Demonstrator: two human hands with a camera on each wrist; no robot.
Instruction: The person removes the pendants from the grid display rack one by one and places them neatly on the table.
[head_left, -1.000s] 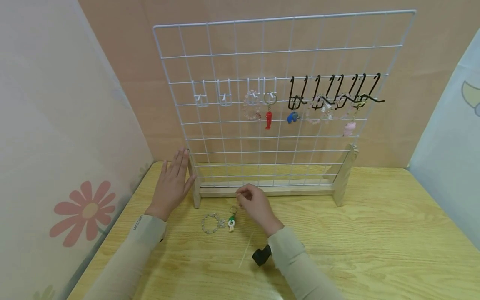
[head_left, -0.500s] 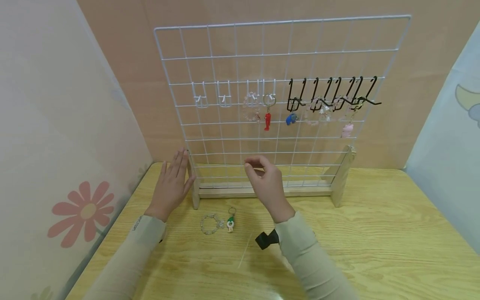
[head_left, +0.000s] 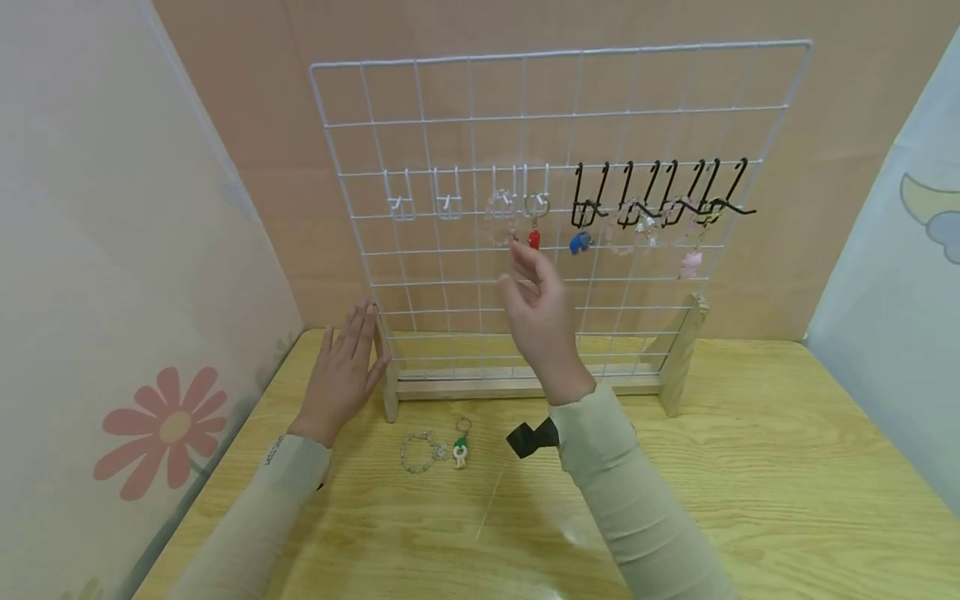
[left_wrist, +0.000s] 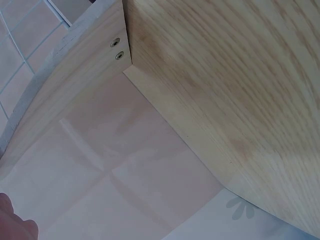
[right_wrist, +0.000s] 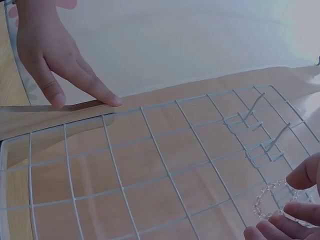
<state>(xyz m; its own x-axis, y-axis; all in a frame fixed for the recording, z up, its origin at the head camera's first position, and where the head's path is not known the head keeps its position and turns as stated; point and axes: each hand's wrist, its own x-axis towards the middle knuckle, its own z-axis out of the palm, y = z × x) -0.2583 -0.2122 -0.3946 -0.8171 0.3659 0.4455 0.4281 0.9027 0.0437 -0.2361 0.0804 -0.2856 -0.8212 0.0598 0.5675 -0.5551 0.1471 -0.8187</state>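
Observation:
My left hand [head_left: 341, 375] rests with straight fingers against the left wooden foot [head_left: 392, 392] of a white wire grid rack [head_left: 450, 283]. In front of the rack my right hand [head_left: 543, 321] is raised, thumb and fingers apart, fingertips near a pink beaded bracelet [head_left: 495, 221] and a red keychain [head_left: 534, 238], which it partly covers. In the right wrist view the bracelet [right_wrist: 261, 200] appears beside the thumb and fingers; whether they touch is unclear. On the table lie a clear beaded bracelet [head_left: 408, 462] and a green-and-white figure keychain [head_left: 460, 450].
White hooks [head_left: 448, 206] on the left half of the grid include two bare ones. On the black hooks [head_left: 628, 187] at right hang a blue elephant keychain [head_left: 580, 242], pale bracelets and a pink keychain [head_left: 691, 265]. The wooden table [head_left: 750, 467] extends to the right.
My right hand has risen from near the table keychain to the hanging bracelet and red keychain, its fingers spreading apart. My left hand stays at the rack's foot. The head view has shifted slightly.

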